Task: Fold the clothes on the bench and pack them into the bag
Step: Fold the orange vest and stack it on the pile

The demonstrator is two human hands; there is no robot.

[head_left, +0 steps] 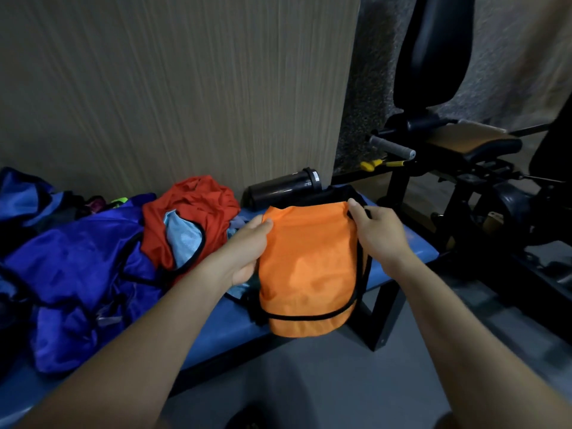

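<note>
1. Left hand [247,249], centre frame: grips the left edge of the folded orange garment [309,267].
2. Right hand [379,232], right of centre: pinches the garment's upper right corner.
3. Garment held between both hands, over the blue bench [402,264].
4. Red garment [192,212] and blue garments [77,274] heaped at left.
5. Blue bag [21,196] at far left edge.

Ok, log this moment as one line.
left hand: holds orange garment | right hand: pinches its top corner | bench: red top, blue pile unfolded
</note>
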